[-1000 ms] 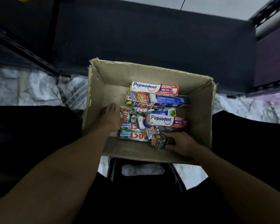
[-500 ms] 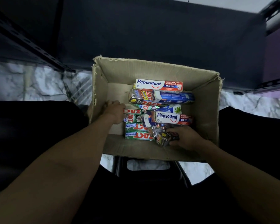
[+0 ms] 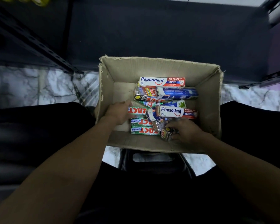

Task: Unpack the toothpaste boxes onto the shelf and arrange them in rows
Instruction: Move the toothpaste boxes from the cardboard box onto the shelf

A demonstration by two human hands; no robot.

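Shelf (image 3: 152, 33): I see no boxes there yet.
Carton (image 3: 152, 67): full of toothpaste boxes (image 3: 162, 81).
Right hand (image 3: 187, 132): grips dark box (image 3: 166, 135).
Left hand (image 3: 120, 111): touches green box (image 3: 137, 110); grip unclear.

**Shop or stockroom interior, viewed from above.** A dark metal shelf board (image 3: 152, 29) spans the background, carried by black slotted steel uprights (image 3: 44, 47) of the kind used in retail racking. A white marble-patterned floor (image 3: 31, 86) shows on either side. An open brown cardboard carton (image 3: 152, 67) holds printed toothpaste boxes (image 3: 176, 93) of several brands, among them red-and-white Pepsodent boxes (image 3: 162, 81) and green ZACT boxes (image 3: 144, 130). The repeated identical packs indicate goods for sale, not household supplies.
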